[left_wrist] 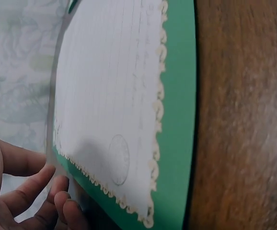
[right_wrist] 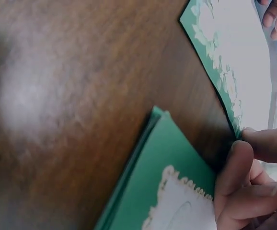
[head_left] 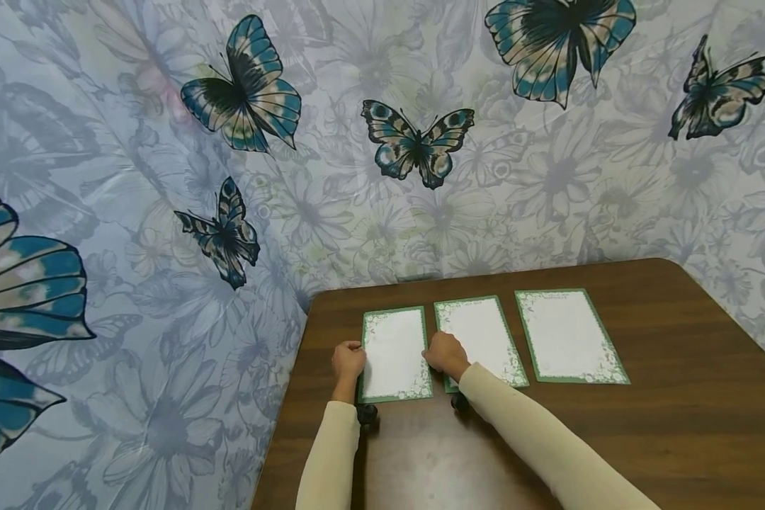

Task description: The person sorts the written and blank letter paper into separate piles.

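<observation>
Three green-bordered white paper sheets lie in a row: a left sheet (head_left: pixel 395 354), a middle sheet (head_left: pixel 487 329) and a right sheet (head_left: pixel 574 336). By the outer edge of the left sheet is my left hand (head_left: pixel 348 361), its fingers loosely bent; in the left wrist view the fingertips (left_wrist: pixel 45 167) come close to the green border without visibly gripping it. My right hand (head_left: pixel 446 353) reaches over the middle sheet's left part. Its thumb and forefinger (right_wrist: pixel 260 141) pinch the near edge of the left sheet (right_wrist: pixel 229 88), which has a leafy printed border.
The sheets rest on a brown wooden table (head_left: pixel 676 425). Its back and left sides meet walls with butterfly wallpaper (head_left: pixel 421 234). In the right wrist view the middle sheet (right_wrist: pixel 177 143) shows layered green edges. Small black devices (head_left: pixel 367 414) sit under both wrists.
</observation>
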### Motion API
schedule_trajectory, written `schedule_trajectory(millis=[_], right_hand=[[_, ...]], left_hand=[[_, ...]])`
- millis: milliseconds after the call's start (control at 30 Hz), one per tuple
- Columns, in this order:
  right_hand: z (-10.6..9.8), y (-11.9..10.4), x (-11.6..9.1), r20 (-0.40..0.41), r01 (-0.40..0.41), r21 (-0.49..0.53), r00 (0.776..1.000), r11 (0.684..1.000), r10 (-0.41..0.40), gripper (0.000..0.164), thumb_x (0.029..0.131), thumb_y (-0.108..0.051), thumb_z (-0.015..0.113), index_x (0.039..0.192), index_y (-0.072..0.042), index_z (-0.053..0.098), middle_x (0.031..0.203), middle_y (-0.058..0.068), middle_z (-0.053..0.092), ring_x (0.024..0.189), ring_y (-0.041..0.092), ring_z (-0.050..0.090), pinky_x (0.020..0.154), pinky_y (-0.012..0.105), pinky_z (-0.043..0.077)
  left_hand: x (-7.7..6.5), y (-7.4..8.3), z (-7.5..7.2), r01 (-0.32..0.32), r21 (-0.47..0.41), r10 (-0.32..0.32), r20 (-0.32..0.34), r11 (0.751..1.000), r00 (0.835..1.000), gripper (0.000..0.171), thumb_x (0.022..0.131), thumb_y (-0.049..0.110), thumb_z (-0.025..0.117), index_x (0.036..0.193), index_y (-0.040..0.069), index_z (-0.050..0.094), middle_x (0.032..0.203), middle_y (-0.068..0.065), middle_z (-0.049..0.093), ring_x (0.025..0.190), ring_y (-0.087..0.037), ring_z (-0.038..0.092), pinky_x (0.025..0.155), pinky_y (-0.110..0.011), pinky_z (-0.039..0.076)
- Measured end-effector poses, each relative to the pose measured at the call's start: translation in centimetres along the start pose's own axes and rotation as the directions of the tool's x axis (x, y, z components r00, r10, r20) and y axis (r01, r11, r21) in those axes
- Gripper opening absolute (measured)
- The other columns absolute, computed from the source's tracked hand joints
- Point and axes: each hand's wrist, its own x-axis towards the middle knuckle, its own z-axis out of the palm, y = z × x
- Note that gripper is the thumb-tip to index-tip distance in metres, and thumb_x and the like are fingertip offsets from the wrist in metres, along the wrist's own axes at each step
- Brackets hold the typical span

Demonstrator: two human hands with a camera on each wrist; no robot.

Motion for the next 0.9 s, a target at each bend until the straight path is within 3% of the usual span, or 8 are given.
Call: schedule_trajectory(millis=[233,367,433,533,600,633,700,900], right_hand=[[-0.6,2.0,-0.7,-0.126,0.101,0.082,0.988,0.991,-0.090,0.050,0.095,-0.026,0.065,0.051,-0.017,0.042,0.046,-0.003,0.036,0.042,0.013,0.034,0.040,0.025,0.031],[-2.7,4.3,-1.8,-0.186,0.127,0.067,0.976,0.990,-0.113,0.034,0.095,-0.029,0.065,0.065,-0.013,0.059,0.058,0.000,0.055,0.049,0.014,0.045,0.044,0.027,0.036],[-4.3,5.8,-2.4,-0.204,0.120,0.019,0.972,0.993,-0.114,0.027,0.095,-0.030,0.064,0.076,-0.011,0.068,0.069,0.002,0.064,0.056,0.015,0.053,0.049,0.030,0.042],[-6.8,8.3,-3.2,-0.258,0.101,-0.034,0.960,0.994,-0.106,0.025,0.095,-0.029,0.062,0.091,-0.008,0.073,0.086,0.008,0.071,0.067,0.018,0.061,0.057,0.035,0.049],[-8.3,9.9,-3.6,-0.274,0.085,-0.039,0.957,0.996,-0.093,0.028,0.096,-0.027,0.059,0.100,-0.002,0.072,0.092,0.014,0.072,0.069,0.023,0.062,0.059,0.039,0.052],[-8.9,10.6,-3.7,-0.274,0.077,-0.035,0.958,0.996,-0.084,0.031,0.097,-0.027,0.058,0.104,0.000,0.070,0.095,0.016,0.071,0.071,0.025,0.063,0.061,0.041,0.053],[-9.8,11.8,-4.0,-0.248,0.070,-0.016,0.966,0.997,-0.072,0.034,0.098,-0.026,0.055,0.112,0.004,0.066,0.102,0.021,0.069,0.078,0.029,0.064,0.066,0.043,0.054],[-10.9,13.5,-4.7,-0.151,0.057,0.045,0.987,0.997,-0.050,0.038,0.101,-0.026,0.051,0.121,0.005,0.058,0.116,0.025,0.065,0.099,0.038,0.064,0.081,0.050,0.055]], left_hand=[[-1.2,2.2,2.2,-0.090,0.006,0.090,-0.044,0.996,0.995,0.022,0.092,0.016,0.060,0.106,0.010,0.075,0.111,-0.013,0.069,0.109,-0.039,0.052,0.088,-0.052,0.043],[-2.4,4.3,3.8,-0.186,-0.112,0.196,0.086,0.976,0.977,0.022,0.095,0.015,0.059,0.108,0.006,0.074,0.110,-0.014,0.070,0.105,-0.039,0.057,0.082,-0.046,0.049],[-3.0,5.2,4.4,-0.157,-0.220,0.211,0.251,0.963,0.945,0.026,0.097,0.016,0.057,0.115,0.004,0.071,0.112,-0.015,0.069,0.103,-0.036,0.063,0.078,-0.040,0.055],[-3.5,6.2,5.1,-0.023,-0.335,0.198,0.496,0.942,0.846,0.036,0.100,0.020,0.055,0.129,0.000,0.062,0.123,-0.021,0.065,0.107,-0.037,0.066,0.081,-0.040,0.059],[-3.7,6.5,5.6,0.063,-0.353,0.172,0.596,0.934,0.784,0.042,0.101,0.022,0.053,0.136,-0.001,0.056,0.130,-0.024,0.061,0.114,-0.039,0.064,0.089,-0.043,0.058],[-3.7,6.7,5.8,0.091,-0.358,0.165,0.621,0.929,0.766,0.043,0.102,0.022,0.052,0.137,-0.002,0.053,0.133,-0.026,0.058,0.116,-0.040,0.063,0.092,-0.044,0.057],[-3.7,6.8,6.1,0.136,-0.376,0.155,0.646,0.917,0.747,0.045,0.102,0.021,0.050,0.139,-0.005,0.050,0.136,-0.028,0.055,0.118,-0.042,0.061,0.095,-0.046,0.055],[-3.6,7.6,6.8,0.222,-0.400,0.123,0.676,0.889,0.726,0.046,0.102,0.019,0.050,0.140,-0.007,0.048,0.138,-0.029,0.052,0.118,-0.042,0.061,0.095,-0.044,0.056]])
